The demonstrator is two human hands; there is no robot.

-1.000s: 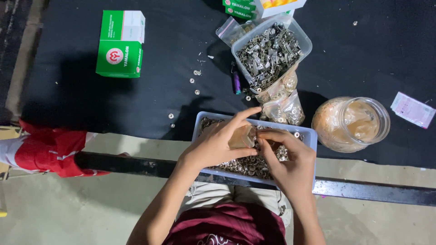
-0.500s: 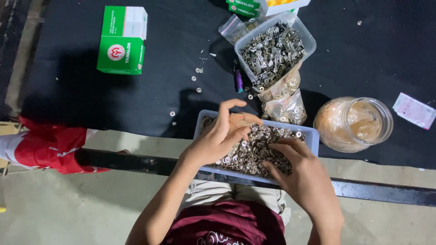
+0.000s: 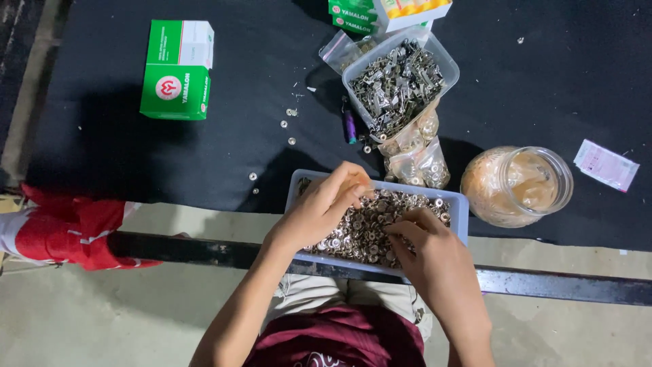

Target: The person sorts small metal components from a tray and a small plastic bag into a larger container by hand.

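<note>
The right hand (image 3: 435,255) has moved lower, away from the left hand (image 3: 326,204). The black table (image 3: 204,156) holds a green box (image 3: 175,71) far left and a glass jar (image 3: 517,185) right. Both hands dig with curled fingers in the near blue tray (image 3: 460,207) of little metal rings (image 3: 370,228); I cannot tell what they pinch.

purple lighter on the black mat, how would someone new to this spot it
Start at the clear tub of metal clips near the top of the black mat. Just off its lower left corner lies the small purple lighter, lengthwise up the picture. It is the only purple thing; its neighbours are silver washers and clear bags.
</note>
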